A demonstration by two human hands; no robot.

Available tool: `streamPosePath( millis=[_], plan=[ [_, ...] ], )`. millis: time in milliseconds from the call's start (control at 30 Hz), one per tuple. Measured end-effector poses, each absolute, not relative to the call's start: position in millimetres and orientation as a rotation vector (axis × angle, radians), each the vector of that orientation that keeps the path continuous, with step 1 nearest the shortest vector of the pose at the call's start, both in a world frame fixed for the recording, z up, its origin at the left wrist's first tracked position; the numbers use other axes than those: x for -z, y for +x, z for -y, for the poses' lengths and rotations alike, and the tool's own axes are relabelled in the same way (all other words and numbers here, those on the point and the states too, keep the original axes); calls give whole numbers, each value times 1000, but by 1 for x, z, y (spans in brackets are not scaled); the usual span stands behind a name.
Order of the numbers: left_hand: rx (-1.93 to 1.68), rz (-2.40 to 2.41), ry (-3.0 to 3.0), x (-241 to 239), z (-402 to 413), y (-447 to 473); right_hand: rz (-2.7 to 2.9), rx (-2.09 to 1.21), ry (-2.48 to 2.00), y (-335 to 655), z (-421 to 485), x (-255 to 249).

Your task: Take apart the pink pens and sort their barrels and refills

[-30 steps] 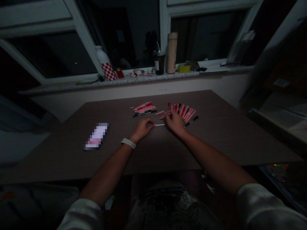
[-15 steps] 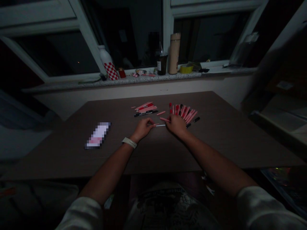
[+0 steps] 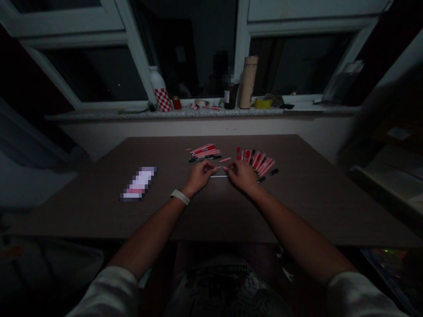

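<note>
My left hand (image 3: 199,177), with a pale band on its wrist, is closed in a pinch on a small pink pen part (image 3: 218,167). Facing it, my right hand (image 3: 243,175) has its fingers closed on another pink pen part (image 3: 225,168), mostly covered by the fingers. A narrow gap separates the two parts. Just below them a thin white stick (image 3: 218,176), like a pen refill, lies on the table; its ends run close to both hands. Beyond my right hand, pink, red and black pens (image 3: 261,161) are fanned out.
Another pile of pink, red and black pens (image 3: 205,152) lies behind my left hand, with a single pink piece (image 3: 225,160) beside it. A phone (image 3: 139,184) rests at left on the brown table (image 3: 99,211). Bottles, including a checkered one (image 3: 162,99), line the windowsill.
The pink part in my right hand has swung down and come level with the one in my left hand. The white stick now shows below the fingers. The camera view has shifted slightly.
</note>
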State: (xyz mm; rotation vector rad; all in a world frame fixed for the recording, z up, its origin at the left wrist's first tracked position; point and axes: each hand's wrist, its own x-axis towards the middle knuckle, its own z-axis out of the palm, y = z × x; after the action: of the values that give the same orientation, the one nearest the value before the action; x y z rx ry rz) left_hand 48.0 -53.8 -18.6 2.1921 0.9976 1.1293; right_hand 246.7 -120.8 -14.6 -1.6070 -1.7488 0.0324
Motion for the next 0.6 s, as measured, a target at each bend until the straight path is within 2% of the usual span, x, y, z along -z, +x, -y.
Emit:
streamPosePath(
  millis=[133, 367, 600],
  plan=[
    [-1178, -869, 1958, 13, 59, 54, 1775, -270, -1305, 233, 126, 14],
    [-1146, -750, 1770, 12, 59, 57, 1635, -425, -1168, 226, 128, 17],
    [-1092, -743, 1700, 11, 60, 56, 1564, -399, -1171, 227, 126, 18]
  ],
)
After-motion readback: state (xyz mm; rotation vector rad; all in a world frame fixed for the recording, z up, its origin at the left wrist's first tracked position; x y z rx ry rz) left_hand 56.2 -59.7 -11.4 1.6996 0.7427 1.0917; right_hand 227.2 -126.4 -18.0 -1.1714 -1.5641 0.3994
